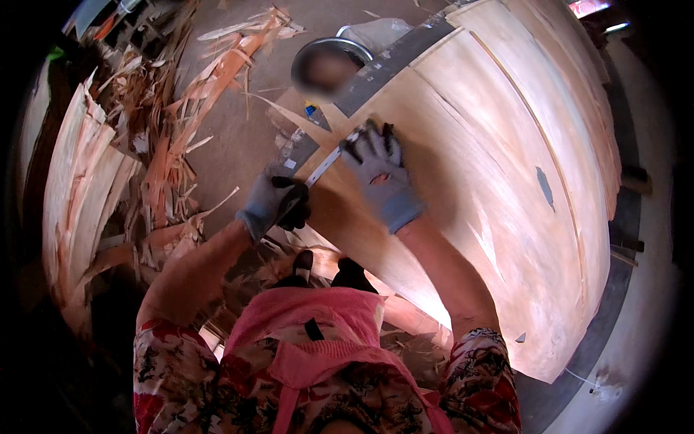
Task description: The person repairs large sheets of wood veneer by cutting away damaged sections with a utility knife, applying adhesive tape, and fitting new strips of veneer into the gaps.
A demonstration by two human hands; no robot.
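L hand (277, 202), in a grey glove w/ black fingertips, sits just off the wood sheet's left edge, wrist bent, forearm angling up & in from lower L; its fingers curl inward at the near end of a white strip (323, 168), but can't tell if they pinch it. R hand (377, 173), same kind of glove, lies palm-down on the wood sheet (470, 159), fingers a bit apart & pointing away from the body, forearm slanting up & L; a hole or worn reddish spot shows on the glove's back. Thumb side is next to the strip's far end; how that end is held, if at all, is hidden. Undersides of both hands out of sight. A blurred round patch (325, 71) w/ a pale rim, by the dark table edge (394, 65), can't be made out. Sheet's top end runs to the pic's upper edge. Strip is narrow, w/ small dark marks, & runs diag. btwn the hands along the sheet's L edge. Sheet is big, thin, pale tan to pinkish, w/ a long brownish line down its R part & a small grey patch, hole or flake unclear. Wood scraps (217, 94) litter the floor at L.
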